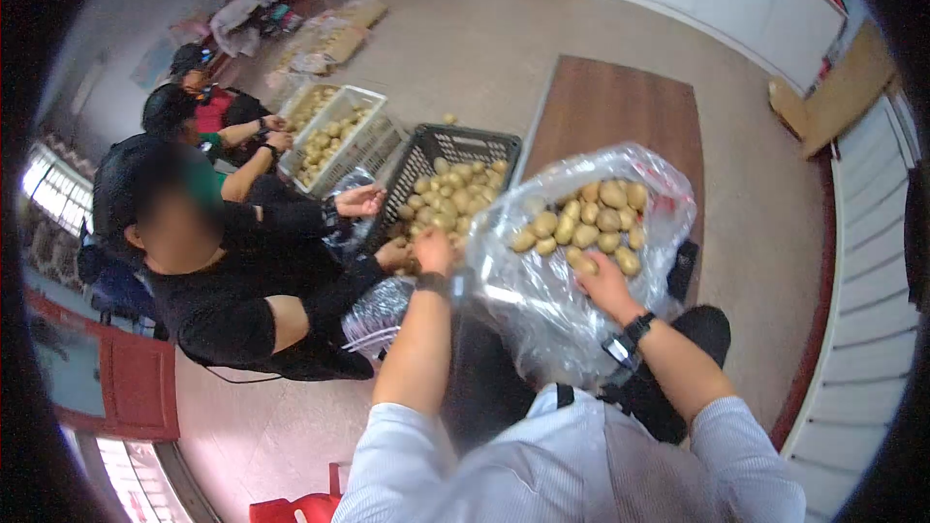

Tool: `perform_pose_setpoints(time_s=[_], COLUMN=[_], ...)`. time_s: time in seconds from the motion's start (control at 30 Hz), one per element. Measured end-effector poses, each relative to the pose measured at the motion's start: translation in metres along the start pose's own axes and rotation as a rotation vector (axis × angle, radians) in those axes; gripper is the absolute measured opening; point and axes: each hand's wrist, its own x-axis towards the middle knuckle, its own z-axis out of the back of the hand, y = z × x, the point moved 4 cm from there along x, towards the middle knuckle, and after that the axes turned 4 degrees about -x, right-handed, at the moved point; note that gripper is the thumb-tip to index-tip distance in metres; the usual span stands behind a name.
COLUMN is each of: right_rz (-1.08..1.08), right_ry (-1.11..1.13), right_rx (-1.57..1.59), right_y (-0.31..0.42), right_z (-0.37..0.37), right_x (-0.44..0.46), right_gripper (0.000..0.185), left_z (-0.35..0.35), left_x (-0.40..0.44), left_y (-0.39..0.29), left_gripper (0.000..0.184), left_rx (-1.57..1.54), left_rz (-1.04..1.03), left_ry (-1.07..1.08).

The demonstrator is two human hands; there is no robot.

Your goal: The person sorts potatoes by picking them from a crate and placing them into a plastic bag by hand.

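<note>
Potatoes [608,220] in bag [513,305]; crate [467,143] left of bag.

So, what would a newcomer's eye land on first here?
Probably the clear plastic bag of potatoes, spread open front and centre with the person's right hand in it. Next, the black crate of potatoes to its left, the left hand at its near end, then people lined up along the left.

My bag [513,315] looks like shiny, crinkly plastic, the dark crate [475,145] dull plastic, the table [620,107] smooth wood, my shirt [601,455] cloth.
</note>
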Motion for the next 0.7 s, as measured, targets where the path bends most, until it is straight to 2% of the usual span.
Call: perform_pose_setpoints(time_s=[0.03, 0.07, 0.13, 0.17, 0.23, 0.27, 0.33, 0.4, 0.43, 0.53, 0.67, 0.7], right_rz=[-0.095, -0.188, -0.05, -0.126, -0.2, -0.148, -0.091, 0.052, 0.148, 0.238, 0.241, 0.216], right_ry=[0.05, 0.086, 0.046, 0.116, 0.175, 0.214, 0.253, 0.231, 0.164, 0.077, 0.024, -0.026], right_rx=[0.209, 0.418, 0.262, 0.344, 0.426, 0.4, 0.373, 0.279, 0.194, 0.159, 0.112, -0.048], right_y=[0.004, 0.009, 0.01, 0.038, 0.08, 0.089, 0.104, 0.116, 0.118, 0.126, 0.102, 0.082], right_z=[-0.007, -0.015, -0.025, -0.02, -0.012, -0.016, -0.02, -0.02, -0.02, -0.011, -0.001, -0.001], right_x=[-0.001, 0.0, 0.006, 0.002, -0.001, 0.002, 0.008, 0.013, 0.015, 0.013, 0.007, 0.009], right_gripper=[0.04, 0.04, 0.041, 0.044, 0.046, 0.045, 0.044, 0.04, 0.035, 0.031, 0.028, 0.028], left_z=[-0.007, -0.021, -0.041, -0.054, -0.074, -0.079, -0.088, -0.1, -0.1, -0.098, -0.092, -0.087], left_x=[-0.012, -0.025, -0.037, -0.032, -0.049, -0.059, -0.069, -0.08, -0.084, -0.084, -0.076, -0.072], left_y=[-0.02, -0.042, -0.067, -0.057, -0.076, -0.09, -0.1, -0.11, -0.113, -0.114, -0.103, -0.105], left_gripper=[0.019, 0.018, 0.028, 0.035, 0.033, 0.031, 0.033, 0.033, 0.031, 0.03, 0.029, 0.028], left_rx=[-0.425, -0.691, -0.672, -0.588, -0.505, -0.42, -0.327, -0.352, -0.359, -0.371, -0.403, -0.484], left_rz=[0.194, 0.402, 0.445, 0.445, 0.504, 0.545, 0.532, 0.523, 0.527, 0.553, 0.522, 0.519], left_ry=[-0.074, -0.046, 0.211, 0.356, 0.469, 0.553, 0.577, 0.86, 0.881, 0.888, 0.811, 0.736])
